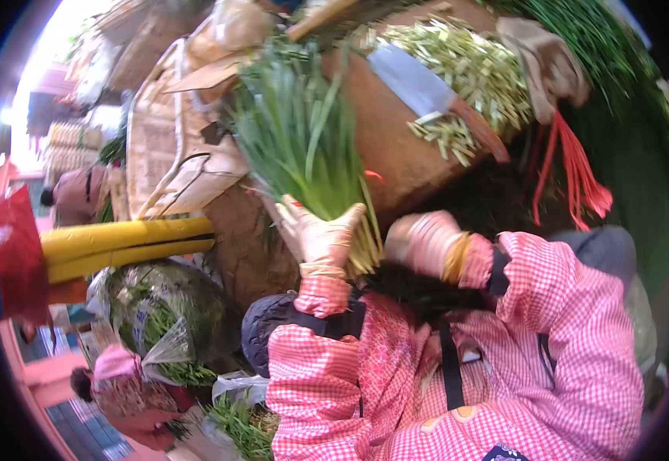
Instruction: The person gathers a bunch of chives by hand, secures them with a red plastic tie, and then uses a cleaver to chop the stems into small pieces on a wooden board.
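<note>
My left hand (325, 234), in a pale glove, is closed around the lower part of a bunch of garlic chives (296, 131). The long green leaves fan out away from me, and the pale stalk ends stick out below the hand. My right hand (426, 244), also gloved with a yellow band at the wrist, is close to the stalk ends; motion blurs its fingers. A cleaver (415, 81) with a wooden handle lies on the wooden board (384, 154), beside and partly over a heap of chopped pale stalks (465, 69).
A cloth (542, 65) and red strings (569, 173) hang at the board's right edge. More long greens (580, 38) lie at upper right. On the left are a wicker basket (157, 146), a yellow padded bar (127, 242) and bagged greens (169, 315). Other people (131, 392) are further left.
</note>
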`<control>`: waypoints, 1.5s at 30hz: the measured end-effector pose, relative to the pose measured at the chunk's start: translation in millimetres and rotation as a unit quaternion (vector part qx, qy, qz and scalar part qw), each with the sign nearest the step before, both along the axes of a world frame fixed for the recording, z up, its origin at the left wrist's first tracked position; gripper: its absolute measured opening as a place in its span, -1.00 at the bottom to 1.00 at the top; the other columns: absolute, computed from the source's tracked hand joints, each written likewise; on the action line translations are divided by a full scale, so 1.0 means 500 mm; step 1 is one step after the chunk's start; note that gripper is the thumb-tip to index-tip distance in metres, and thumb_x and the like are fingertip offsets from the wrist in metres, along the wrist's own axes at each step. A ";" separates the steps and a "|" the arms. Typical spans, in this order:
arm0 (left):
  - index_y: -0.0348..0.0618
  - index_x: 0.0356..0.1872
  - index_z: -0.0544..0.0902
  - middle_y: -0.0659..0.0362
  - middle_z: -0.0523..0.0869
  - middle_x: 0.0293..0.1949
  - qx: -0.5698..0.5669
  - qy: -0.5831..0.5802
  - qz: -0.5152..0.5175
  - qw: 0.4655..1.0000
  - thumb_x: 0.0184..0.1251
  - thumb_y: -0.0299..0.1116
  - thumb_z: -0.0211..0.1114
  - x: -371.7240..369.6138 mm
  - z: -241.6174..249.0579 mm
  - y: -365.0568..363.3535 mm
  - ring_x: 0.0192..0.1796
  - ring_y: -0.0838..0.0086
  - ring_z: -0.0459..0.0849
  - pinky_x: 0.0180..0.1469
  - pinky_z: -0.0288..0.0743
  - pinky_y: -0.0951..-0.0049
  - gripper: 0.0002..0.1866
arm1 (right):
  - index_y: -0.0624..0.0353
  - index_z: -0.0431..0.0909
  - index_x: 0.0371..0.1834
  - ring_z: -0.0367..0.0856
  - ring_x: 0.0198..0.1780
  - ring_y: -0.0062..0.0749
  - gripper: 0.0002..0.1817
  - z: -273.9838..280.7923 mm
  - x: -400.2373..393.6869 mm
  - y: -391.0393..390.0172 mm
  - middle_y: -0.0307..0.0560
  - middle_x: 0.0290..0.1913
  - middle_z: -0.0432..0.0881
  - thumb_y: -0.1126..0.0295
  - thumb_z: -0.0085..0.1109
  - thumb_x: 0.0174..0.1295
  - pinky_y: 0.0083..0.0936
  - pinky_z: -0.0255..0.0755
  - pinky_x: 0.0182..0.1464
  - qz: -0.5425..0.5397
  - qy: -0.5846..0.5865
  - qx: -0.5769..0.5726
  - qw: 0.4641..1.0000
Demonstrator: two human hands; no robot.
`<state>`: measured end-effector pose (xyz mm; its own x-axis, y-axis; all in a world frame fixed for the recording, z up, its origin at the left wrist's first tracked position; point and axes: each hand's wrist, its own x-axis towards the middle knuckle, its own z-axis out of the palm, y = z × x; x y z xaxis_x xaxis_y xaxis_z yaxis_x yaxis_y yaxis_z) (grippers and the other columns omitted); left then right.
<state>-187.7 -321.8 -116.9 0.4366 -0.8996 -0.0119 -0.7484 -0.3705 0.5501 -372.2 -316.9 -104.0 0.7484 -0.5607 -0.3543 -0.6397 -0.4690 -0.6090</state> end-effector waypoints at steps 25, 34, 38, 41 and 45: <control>-0.37 0.39 -0.12 -0.25 -0.16 0.41 -0.003 0.058 -0.012 0.998 -0.32 0.09 0.52 -0.002 0.018 0.014 0.47 -0.03 -0.18 0.45 -0.20 0.21 0.32 | 0.16 0.55 -0.23 0.59 -0.24 -0.16 -0.76 -0.057 0.008 -0.159 -0.07 -0.33 0.59 0.47 0.22 -0.03 -0.31 0.48 -0.19 -0.088 -0.334 -0.160 0.925; -0.39 0.39 -0.12 -0.17 -0.02 0.39 -0.038 0.142 -0.007 0.989 -0.33 -0.07 0.60 0.010 0.011 0.020 0.45 0.11 -0.03 0.43 -0.09 0.35 0.30 | 0.19 0.59 -0.23 0.59 -0.24 -0.25 -0.75 -0.100 0.028 -0.142 -0.07 -0.32 0.59 0.50 0.33 -0.03 -0.45 0.47 -0.16 -0.199 -0.452 0.026 0.869; -0.38 0.39 -0.13 -0.14 0.03 0.38 -0.038 0.186 -0.017 0.982 -0.29 -0.14 0.60 0.018 0.015 0.018 0.43 0.15 0.03 0.42 -0.05 0.38 0.28 | 0.16 0.58 -0.26 0.56 -0.28 -0.22 -0.74 -0.097 0.027 -0.156 -0.07 -0.38 0.56 0.42 0.35 -0.06 -0.40 0.45 -0.20 -0.151 -0.453 -0.027 0.878; -0.37 0.38 -0.11 -0.12 0.13 0.33 -0.043 0.170 -0.023 0.984 -0.25 -0.19 0.58 0.020 0.013 0.021 0.39 0.17 0.13 0.40 0.03 0.35 0.23 | 0.15 0.58 -0.26 0.55 -0.28 -0.21 -0.73 -0.101 0.027 -0.164 -0.09 -0.40 0.55 0.38 0.35 -0.07 -0.37 0.44 -0.22 -0.135 -0.438 -0.093 0.884; -0.30 0.36 -0.03 -0.07 0.26 0.22 -0.069 0.310 -0.016 0.948 -0.24 -0.31 0.52 0.020 0.032 0.005 0.29 0.20 0.26 0.30 0.20 0.32 0.11 | 0.15 0.58 -0.25 0.56 -0.19 -0.14 -0.74 -0.069 0.027 -0.172 -0.06 -0.27 0.56 0.42 0.33 -0.05 -0.37 0.48 -0.18 -0.047 -0.469 -0.200 0.859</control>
<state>-177.8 -319.2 -100.6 0.3571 -0.9238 -0.1382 -0.2752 -0.2455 0.9295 -358.6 -403.1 -138.6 0.5443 -0.5702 0.6153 -0.0017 -0.7342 -0.6789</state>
